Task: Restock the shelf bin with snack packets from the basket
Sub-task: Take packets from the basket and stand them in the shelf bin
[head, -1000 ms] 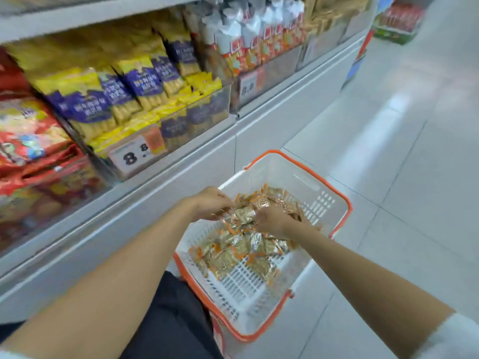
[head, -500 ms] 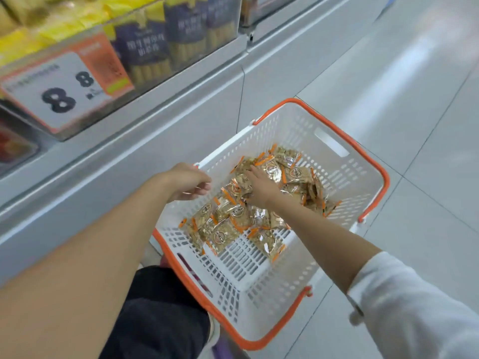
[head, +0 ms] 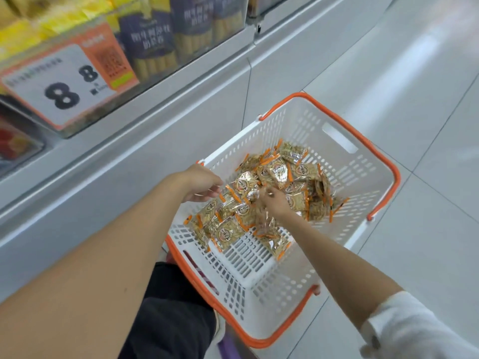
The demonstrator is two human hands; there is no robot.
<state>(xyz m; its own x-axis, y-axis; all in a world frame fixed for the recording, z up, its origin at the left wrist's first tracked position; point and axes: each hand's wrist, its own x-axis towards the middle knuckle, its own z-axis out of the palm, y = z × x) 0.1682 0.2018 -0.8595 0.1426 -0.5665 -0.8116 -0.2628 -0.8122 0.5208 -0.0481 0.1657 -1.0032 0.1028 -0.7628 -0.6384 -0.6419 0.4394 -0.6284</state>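
A white basket with an orange rim [head: 363,182] stands on the floor below the shelf. Several gold snack packets with orange ends [head: 274,174] lie heaped inside it. My right hand [head: 272,200] is down in the heap, its fingers curled around packets. My left hand [head: 199,185] hovers over the basket's left wall with relaxed fingers, its fingertips close to the nearest packets and holding nothing. The clear shelf bin [head: 155,47] above holds yellow and purple packets.
A price card showing 8 [head: 64,84] hangs on the bin front. The grey shelf base [head: 129,164] runs along the left. My dark-trousered leg [head: 171,312] is beside the basket's near corner. Pale floor tiles [head: 401,86] stretch to the right.
The view has dropped from the shelf to the basket. My right hand has stayed in the heap and curled around packets. My left hand has opened slightly over the basket's left side.
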